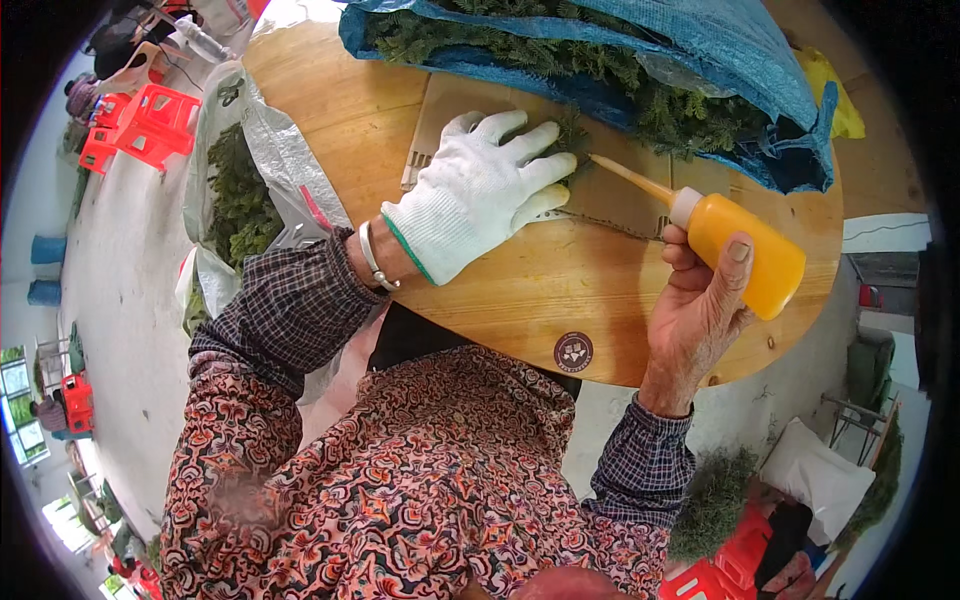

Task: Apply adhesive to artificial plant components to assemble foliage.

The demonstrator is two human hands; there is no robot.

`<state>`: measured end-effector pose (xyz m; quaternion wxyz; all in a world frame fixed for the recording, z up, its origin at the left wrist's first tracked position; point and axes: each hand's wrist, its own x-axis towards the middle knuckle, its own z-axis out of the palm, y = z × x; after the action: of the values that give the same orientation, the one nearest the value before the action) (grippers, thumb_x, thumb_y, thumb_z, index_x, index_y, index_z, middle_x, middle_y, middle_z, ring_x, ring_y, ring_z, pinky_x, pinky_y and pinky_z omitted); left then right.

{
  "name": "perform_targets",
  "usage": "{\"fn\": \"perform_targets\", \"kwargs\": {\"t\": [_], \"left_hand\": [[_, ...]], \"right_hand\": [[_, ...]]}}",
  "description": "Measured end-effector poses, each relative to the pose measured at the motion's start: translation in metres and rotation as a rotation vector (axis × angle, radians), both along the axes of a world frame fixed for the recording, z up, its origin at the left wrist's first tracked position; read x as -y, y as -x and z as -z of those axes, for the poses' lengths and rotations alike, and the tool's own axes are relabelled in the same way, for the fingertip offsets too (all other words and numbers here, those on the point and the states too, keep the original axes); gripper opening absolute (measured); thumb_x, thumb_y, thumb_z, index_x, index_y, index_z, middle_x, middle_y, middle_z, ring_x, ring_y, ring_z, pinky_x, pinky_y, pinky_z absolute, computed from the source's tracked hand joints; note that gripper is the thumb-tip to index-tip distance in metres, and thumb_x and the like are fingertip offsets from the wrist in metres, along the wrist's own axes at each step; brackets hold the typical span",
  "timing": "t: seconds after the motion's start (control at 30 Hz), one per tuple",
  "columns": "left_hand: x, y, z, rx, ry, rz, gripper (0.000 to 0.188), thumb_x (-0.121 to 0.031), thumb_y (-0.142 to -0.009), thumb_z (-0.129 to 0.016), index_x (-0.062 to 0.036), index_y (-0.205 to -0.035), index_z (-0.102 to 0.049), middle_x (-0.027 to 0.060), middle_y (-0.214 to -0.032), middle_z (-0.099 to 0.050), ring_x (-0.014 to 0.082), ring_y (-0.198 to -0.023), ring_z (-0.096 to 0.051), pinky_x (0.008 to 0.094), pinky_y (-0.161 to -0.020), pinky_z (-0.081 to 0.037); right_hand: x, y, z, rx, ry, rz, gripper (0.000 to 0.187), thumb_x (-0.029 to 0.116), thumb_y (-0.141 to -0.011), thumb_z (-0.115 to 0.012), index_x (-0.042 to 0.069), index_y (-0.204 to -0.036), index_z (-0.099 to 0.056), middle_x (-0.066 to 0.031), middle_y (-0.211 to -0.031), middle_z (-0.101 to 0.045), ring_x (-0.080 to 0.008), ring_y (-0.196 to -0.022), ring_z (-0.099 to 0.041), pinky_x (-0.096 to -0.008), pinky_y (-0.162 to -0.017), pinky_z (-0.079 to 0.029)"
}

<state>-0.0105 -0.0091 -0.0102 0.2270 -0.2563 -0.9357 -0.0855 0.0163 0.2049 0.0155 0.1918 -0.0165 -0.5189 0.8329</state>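
Note:
My left hand [475, 190], in a white knit glove with a green hem, lies with fingers spread over a piece of brown cardboard [630, 190]. A small green fir sprig [572, 130] shows at its fingertips; whether they press on it I cannot tell. Bare, my right hand [700, 305] is wrapped round a yellow squeeze bottle [745, 250] with a long thin nozzle. The bottle is tilted, its nozzle tip close to the gloved fingertips and the sprig. What lies beneath the gloved palm is hidden.
A blue woven bag [760, 60] full of fir branches [530, 50] lies along the far side of the wooden table [480, 310]. Left of the table, a white sack [290, 140] holds more greenery. A round dark sticker [573, 352] marks the near edge. Red stools [150, 125] stand beyond.

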Motion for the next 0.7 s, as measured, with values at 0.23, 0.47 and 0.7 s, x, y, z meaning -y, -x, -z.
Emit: {"fn": "perform_targets", "kwargs": {"t": [0.23, 0.47, 0.7], "left_hand": [[0.002, 0.001, 0.001, 0.037, -0.058, 0.013, 0.030, -0.031, -0.085, -0.061, -0.0170, -0.112, -0.061, 0.0004, -0.131, -0.054, 0.0263, -0.121, -0.048, 0.0410, -0.099, -0.036], [0.000, -0.001, -0.001, 0.012, 0.032, 0.012, 0.028, -0.030, -0.083, -0.062, -0.0167, -0.108, -0.061, -0.0009, -0.130, -0.055, 0.0258, -0.121, -0.049, 0.0405, -0.099, -0.036], [0.000, 0.001, 0.006, 0.014, -0.025, 0.002, 0.030, -0.030, -0.082, -0.063, -0.0166, -0.109, -0.061, -0.0007, -0.129, -0.056, 0.0261, -0.122, -0.048, 0.0404, -0.099, -0.036]], "right_hand": [[-0.002, -0.001, 0.000, -0.003, 0.006, -0.024, 0.040, 0.023, -0.087, -0.070, 0.002, -0.116, -0.053, -0.0146, -0.094, -0.067, -0.0218, -0.072, -0.069, -0.0242, -0.064, -0.058], [-0.003, -0.008, -0.001, 0.006, 0.004, -0.026, 0.037, 0.021, -0.088, -0.068, 0.001, -0.116, -0.053, -0.0149, -0.093, -0.066, -0.0219, -0.071, -0.068, -0.0246, -0.063, -0.057], [-0.005, -0.012, 0.000, 0.002, 0.018, -0.042, 0.036, 0.020, -0.089, -0.067, 0.001, -0.116, -0.053, -0.0150, -0.092, -0.066, -0.0221, -0.070, -0.068, -0.0248, -0.062, -0.056]]}}
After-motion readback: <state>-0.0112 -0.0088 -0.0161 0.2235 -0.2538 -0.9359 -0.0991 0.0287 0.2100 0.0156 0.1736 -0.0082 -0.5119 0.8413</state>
